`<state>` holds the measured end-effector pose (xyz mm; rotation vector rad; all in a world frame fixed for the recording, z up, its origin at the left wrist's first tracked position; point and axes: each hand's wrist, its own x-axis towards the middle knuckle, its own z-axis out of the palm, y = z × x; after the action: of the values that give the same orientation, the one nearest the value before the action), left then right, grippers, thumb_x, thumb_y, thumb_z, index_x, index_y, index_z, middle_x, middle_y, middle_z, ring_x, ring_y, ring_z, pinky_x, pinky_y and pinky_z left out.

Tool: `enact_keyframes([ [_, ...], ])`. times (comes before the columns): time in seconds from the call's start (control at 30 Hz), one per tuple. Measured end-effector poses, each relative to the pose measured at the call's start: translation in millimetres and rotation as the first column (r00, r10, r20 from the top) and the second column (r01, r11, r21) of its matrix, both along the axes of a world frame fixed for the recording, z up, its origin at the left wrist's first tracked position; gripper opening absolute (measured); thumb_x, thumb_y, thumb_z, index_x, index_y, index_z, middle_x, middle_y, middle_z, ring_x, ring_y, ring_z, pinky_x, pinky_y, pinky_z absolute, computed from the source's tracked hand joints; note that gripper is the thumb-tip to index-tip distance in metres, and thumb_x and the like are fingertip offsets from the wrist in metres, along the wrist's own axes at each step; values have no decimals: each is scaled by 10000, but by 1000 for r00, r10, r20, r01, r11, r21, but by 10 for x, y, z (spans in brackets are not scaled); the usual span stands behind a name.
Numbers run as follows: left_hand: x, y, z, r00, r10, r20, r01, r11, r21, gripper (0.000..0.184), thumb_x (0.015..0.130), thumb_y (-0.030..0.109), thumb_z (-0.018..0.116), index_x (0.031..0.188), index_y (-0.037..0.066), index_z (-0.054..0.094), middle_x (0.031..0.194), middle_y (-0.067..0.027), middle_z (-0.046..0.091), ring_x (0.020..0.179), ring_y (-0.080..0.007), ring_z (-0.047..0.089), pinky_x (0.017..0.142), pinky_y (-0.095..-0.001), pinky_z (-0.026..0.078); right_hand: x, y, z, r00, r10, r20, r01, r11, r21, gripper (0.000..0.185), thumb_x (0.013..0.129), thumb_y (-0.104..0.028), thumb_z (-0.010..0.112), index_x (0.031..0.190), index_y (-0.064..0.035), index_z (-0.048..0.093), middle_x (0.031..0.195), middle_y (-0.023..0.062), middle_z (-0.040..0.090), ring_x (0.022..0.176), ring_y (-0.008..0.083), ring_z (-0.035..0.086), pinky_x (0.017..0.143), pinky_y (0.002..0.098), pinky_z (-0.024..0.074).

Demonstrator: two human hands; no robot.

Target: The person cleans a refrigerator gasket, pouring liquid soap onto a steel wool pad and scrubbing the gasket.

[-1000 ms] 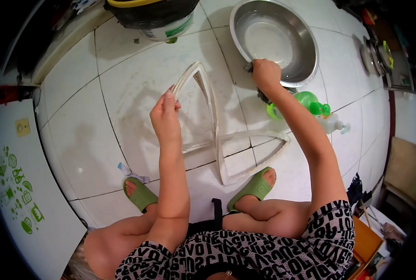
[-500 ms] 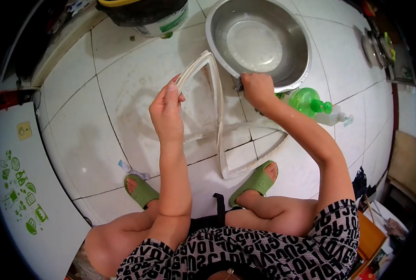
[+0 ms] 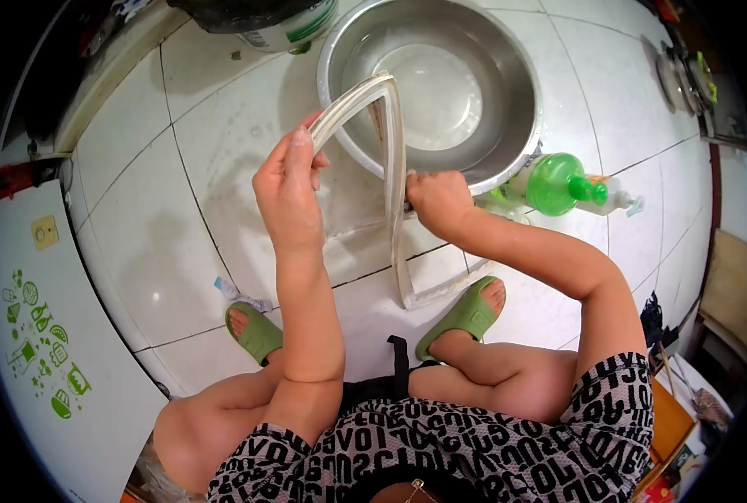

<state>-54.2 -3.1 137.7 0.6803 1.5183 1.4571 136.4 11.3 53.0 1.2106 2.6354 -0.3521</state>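
Observation:
A long, whitish, bent rubber door seal point(image 3: 395, 176) hangs in a loop in front of me, its lower end near the floor by my right foot. My left hand point(image 3: 290, 197) is closed on its upper left part, pinching it between thumb and fingers. Against the hanging strip rests my right hand point(image 3: 442, 203), its fingers curled round a small dark cloth that is mostly hidden. Just beyond both hands stands a metal basin point(image 3: 520, 101) with some water in it; the seal's top bend overlaps its near left side.
Right of the basin are a green pump bottle point(image 3: 554, 184) and a clear pump bottle point(image 3: 610, 199). A tub point(image 3: 281, 35) stands at the upper left. A white panel with green pictures point(image 3: 42, 260) is on the left. A crumpled wrapper point(image 3: 243, 295) lies by my left slipper point(image 3: 256, 335).
My right hand has moved from the basin's rim down and left to the seal, with the dark cloth. The seal's loop looks narrower. The basin appears further left in view.

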Motion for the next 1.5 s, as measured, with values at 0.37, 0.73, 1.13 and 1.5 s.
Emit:
enact_keyframes([
  [0.37,-106,33,42,1000,-14,-7,14,1000,-3,328,943,243,537,1102,-13,666,681,23,521,617,-42,381,543,-197,266,-86,-347,100,987,161,-8,-161,977,-141,166,717,-57,615,861,18,581,765,132,659,721,253,672,565,349,528],
  [0.73,-195,160,90,988,-140,-65,137,990,-44,340,930,269,561,1099,-3,674,705,4,565,649,-64,455,563,-193,305,-63,-482,57,962,265,-72,-266,964,2,124,651,-101,601,745,-29,564,618,48,550,571,158,557,440,282,414],
  [1.13,-182,176,-381,987,-161,23,162,965,-204,397,943,276,508,1083,-67,652,829,-58,632,655,-74,458,588,-205,339,-86,-516,-102,951,310,11,-310,944,116,176,642,-142,599,783,-38,603,639,38,532,517,116,434,429,267,271],
  [1.5,-212,-461,-502,973,-229,-8,224,957,-186,615,974,394,436,1205,-175,479,1041,-227,621,638,-95,452,584,-221,360,-154,-588,-232,990,138,-24,-134,984,118,124,626,-77,631,739,-35,604,653,59,555,519,118,440,453,266,289],
])
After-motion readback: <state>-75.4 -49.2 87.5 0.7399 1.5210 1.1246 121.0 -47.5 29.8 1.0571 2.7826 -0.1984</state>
